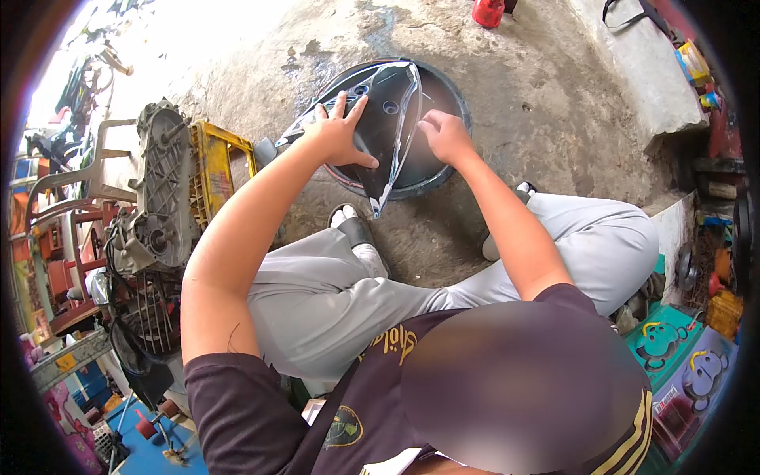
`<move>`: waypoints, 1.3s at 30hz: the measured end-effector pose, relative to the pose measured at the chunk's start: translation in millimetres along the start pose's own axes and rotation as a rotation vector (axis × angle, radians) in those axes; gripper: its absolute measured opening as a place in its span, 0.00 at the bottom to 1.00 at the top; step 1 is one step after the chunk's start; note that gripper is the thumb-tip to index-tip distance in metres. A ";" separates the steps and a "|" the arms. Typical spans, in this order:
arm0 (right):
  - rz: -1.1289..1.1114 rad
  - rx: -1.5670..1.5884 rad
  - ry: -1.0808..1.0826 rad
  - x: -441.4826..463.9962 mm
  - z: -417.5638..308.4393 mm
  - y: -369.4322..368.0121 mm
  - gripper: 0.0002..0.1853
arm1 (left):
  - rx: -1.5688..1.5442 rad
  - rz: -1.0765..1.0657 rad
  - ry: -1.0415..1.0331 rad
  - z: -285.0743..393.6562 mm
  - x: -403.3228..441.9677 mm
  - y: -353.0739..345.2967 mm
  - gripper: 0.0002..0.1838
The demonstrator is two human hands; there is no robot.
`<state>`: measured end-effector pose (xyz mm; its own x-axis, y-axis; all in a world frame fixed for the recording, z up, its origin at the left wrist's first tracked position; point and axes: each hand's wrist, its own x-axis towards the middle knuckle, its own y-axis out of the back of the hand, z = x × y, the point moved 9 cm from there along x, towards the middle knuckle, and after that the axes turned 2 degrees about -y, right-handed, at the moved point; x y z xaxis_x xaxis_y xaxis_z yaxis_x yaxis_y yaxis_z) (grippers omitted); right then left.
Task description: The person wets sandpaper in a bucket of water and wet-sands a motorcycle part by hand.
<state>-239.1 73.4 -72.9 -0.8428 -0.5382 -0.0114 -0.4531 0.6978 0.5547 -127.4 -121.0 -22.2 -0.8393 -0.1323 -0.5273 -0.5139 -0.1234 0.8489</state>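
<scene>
A black, pointed panel with shiny pale edges and round marks lies across a round dark basin on the ground. Its lower tip sticks out over the rim nearest me. My left hand rests on the panel's left part with its fingers spread. Over the right side of the basin is my right hand, fingers curled in a pinch close to the panel's right edge. Whatever that pinch may hold is too small to make out. Inside the basin, the surface looks brownish and cloudy.
A metal engine casing stands at my left beside a yellow crate. A red container is on the concrete floor beyond the basin. A concrete ledge runs along the right. Green and purple boxes sit at lower right.
</scene>
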 end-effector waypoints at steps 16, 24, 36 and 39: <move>-0.073 0.034 -0.007 3.9 -2.2 -3.4 0.10 | -0.003 -0.033 0.023 -1.6 0.3 -3.6 0.77; -0.257 0.054 -0.004 4.8 -0.3 -8.3 0.11 | -0.012 -0.008 0.010 -2.9 3.8 -4.5 0.77; -0.055 -0.004 0.113 -3.8 -16.8 0.0 0.09 | -0.003 -0.032 0.026 -2.7 4.1 -5.1 0.77; -0.095 0.003 0.088 -5.8 -15.0 0.7 0.10 | -0.020 0.002 0.015 -2.8 3.5 -5.5 0.77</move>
<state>-230.2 69.9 -59.9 -0.7672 -0.6414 0.0092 -0.5308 0.6428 0.5524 -127.1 -123.5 -28.8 -0.8375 -0.1476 -0.5261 -0.5083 -0.1426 0.8493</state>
